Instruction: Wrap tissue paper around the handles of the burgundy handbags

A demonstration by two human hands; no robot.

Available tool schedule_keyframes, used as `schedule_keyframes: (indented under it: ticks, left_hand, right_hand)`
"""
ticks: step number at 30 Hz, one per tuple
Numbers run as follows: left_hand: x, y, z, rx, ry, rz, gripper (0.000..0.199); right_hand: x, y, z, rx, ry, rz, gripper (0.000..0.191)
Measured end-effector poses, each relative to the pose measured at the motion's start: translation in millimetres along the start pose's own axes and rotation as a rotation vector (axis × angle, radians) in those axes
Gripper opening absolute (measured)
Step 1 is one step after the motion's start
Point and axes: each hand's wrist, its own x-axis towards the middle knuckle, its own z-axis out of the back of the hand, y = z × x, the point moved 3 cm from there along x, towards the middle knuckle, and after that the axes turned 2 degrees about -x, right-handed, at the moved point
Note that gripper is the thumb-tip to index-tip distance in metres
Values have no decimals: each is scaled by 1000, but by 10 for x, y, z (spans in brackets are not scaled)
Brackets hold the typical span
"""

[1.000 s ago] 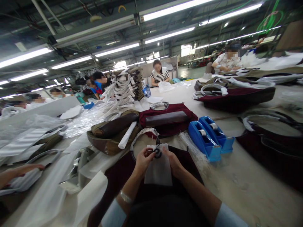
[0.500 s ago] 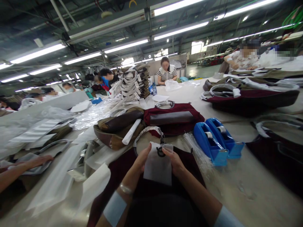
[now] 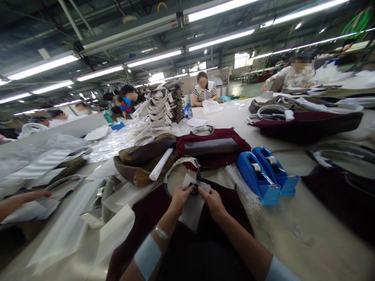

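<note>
A dark maroon bag (image 3: 146, 214) lies in front of me, its wrapped ring-shaped handle (image 3: 172, 168) pointing away. Over its upper edge, my left hand (image 3: 179, 199) and my right hand (image 3: 213, 201) meet with fingers closed. Both pinch a sheet of thin white tissue paper (image 3: 193, 212) around a small black ring (image 3: 194, 189) at the base of the handle. The paper is creased, with its corners sticking up and its lower part hanging over the bag. My fingers partly hide the ring.
Two blue tape dispensers (image 3: 259, 175) stand to the right, a grey dispenser (image 3: 101, 201) to the left. Another maroon bag (image 3: 211, 146) and an olive-brown bag (image 3: 140, 160) lie ahead. At far left is a co-worker's hand (image 3: 38, 195); a person in stripes (image 3: 204, 91) sits across the table.
My hands have come closer together, and the paper, spread flat before, is now folded and gathered around the black ring. The co-worker's hand at left has shifted left.
</note>
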Motion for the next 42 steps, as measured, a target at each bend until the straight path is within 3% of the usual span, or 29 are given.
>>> schedule_keyframes:
  ticks: [5, 8, 18, 24, 35, 39, 42]
  left_hand:
    - [21, -44, 43, 105, -18, -78, 32]
    - [19, -87, 47, 156, -11, -122, 28]
    - [-99, -101, -49, 108, 127, -145, 34]
    - [-93, -163, -11, 167, 134, -35, 47]
    - [-4, -245, 62, 400, 181, -220, 36]
    - [-86, -278, 38, 539, 120, -315, 32]
    - [-185, -245, -31, 817, -11, -386, 38]
  right_hand:
    - [-74, 55, 42, 160, 186, -16, 44]
    - [-92, 72, 24, 135, 220, 0, 42]
    - [35, -13, -83, -154, -15, 149, 39]
    - [48, -6, -102, -135, -56, 137, 35]
    - [111, 102, -152, -190, -22, 135, 40]
    - [156, 85, -182, -202, -75, 162, 39]
    - [179, 49, -205, -183, -108, 162, 40]
